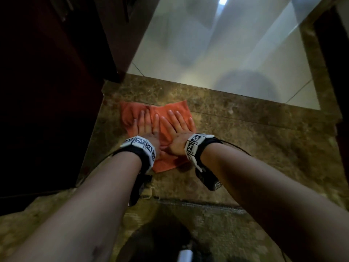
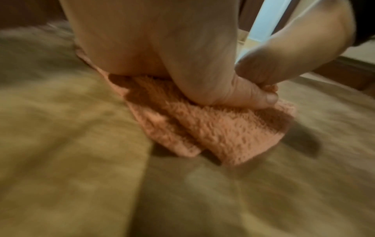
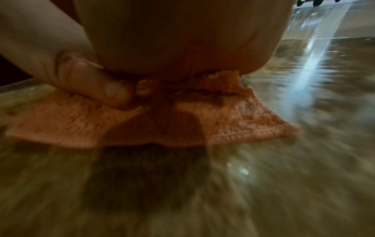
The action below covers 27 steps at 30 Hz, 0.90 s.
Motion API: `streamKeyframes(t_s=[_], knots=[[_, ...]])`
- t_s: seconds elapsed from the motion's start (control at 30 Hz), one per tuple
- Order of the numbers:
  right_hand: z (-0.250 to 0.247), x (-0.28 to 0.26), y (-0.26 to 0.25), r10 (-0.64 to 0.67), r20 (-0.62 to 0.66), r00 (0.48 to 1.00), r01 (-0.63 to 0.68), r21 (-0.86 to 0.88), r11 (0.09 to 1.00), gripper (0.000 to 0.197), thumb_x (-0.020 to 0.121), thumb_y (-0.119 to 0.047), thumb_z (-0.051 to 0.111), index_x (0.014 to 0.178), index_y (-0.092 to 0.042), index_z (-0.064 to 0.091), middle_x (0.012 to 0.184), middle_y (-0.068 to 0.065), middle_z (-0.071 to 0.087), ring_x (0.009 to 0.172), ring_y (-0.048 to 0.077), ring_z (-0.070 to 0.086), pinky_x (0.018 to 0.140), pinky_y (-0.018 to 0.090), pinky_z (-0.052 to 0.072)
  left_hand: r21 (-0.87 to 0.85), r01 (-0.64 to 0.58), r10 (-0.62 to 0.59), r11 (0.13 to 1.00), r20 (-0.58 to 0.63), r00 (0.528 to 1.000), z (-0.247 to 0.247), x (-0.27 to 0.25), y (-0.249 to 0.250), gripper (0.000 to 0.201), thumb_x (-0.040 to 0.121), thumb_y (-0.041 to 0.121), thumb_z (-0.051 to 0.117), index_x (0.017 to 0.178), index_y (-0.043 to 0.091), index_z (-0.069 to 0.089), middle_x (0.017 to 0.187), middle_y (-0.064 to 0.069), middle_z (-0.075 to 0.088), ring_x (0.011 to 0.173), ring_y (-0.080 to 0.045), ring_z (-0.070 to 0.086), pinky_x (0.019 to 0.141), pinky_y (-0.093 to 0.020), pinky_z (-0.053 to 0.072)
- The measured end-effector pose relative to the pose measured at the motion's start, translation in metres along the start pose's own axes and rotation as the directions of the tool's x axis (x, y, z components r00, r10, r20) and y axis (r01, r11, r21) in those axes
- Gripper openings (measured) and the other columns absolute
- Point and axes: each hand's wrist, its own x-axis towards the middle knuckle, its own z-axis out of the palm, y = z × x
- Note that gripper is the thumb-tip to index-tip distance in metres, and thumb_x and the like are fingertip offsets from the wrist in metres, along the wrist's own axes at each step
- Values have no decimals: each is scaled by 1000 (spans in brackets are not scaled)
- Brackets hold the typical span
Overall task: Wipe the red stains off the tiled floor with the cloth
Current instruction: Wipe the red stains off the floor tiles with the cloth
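An orange terry cloth [image 1: 130, 110] lies spread on the brown marbled floor tiles [image 1: 245, 140]. My left hand [image 1: 144, 123] and right hand [image 1: 177, 122] lie side by side on it, palms down, fingers straight and pressing. In the left wrist view the left hand's thumb [image 2: 253, 96] pushes into the cloth [image 2: 223, 136], with the right hand [image 2: 284, 56] touching it. The right wrist view shows the palm [image 3: 182, 40] bearing on the cloth [image 3: 253, 121], which has a darker damp patch. Faint reddish specks [image 1: 113, 97] show on the floor beyond the cloth's left corner.
A dark wooden cabinet [image 1: 47, 91] stands close on the left. Glossy white tiles [image 1: 207, 53] begin beyond the brown strip. A dark frame [image 1: 338, 72] rises on the right. A dark shape with a white object [image 1: 186, 254] sits at the near edge.
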Motion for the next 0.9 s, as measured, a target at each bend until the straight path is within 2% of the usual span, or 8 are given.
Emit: streamKeyframes(t_s=[0.1,0.27,0.47,0.67,0.8,0.9], knots=[[12,-19,17,13,19,1000,-13,5,1000,99,82,-76,37,148,-34,-22,154,-4,-35,142,17,-31,115,50,-15,12,-9,9,1000,52,999,6,-7,27,134,67,77,55,144,6,-28,149,-23,-33,140,-39,-28,115,-54,-12],[26,-46,54,30,39,999,-30,20,999,99,81,-78,35,149,-34,-22,153,-6,-36,142,16,-31,115,50,-15,11,-38,37,999,53,998,12,-15,71,135,65,80,52,144,6,-28,149,-23,-33,139,-40,-28,114,-55,-12],[58,-95,136,139,38,990,-144,179,973,104,79,-76,46,149,-36,-20,153,-7,-36,141,15,-32,115,51,-16,40,-190,187,981,71,980,9,-9,163,131,68,75,57,146,10,-25,150,-23,-33,140,-39,-28,112,-55,-14],[84,-141,227,366,128,922,-387,294,874,110,73,-80,47,147,-40,-24,151,-9,-39,140,14,-35,115,49,-17,98,-420,405,902,140,903,0,14,266,137,62,77,61,145,14,-27,148,-21,-37,137,-39,-34,109,-57,-18],[98,-165,275,460,195,866,-500,352,791,105,78,-77,43,147,-37,-26,150,-8,-41,139,16,-36,115,50,-16,168,-529,512,832,135,848,-2,26,325,136,62,79,60,146,15,-26,150,-21,-34,138,-38,-32,112,-56,-16],[110,-180,302,530,193,826,-562,354,748,101,83,-74,39,147,-33,-27,151,-5,-40,140,17,-35,116,50,-14,192,-586,572,787,128,810,-3,33,362,137,59,82,58,148,15,-21,152,-20,-29,140,-38,-27,110,-56,-17]])
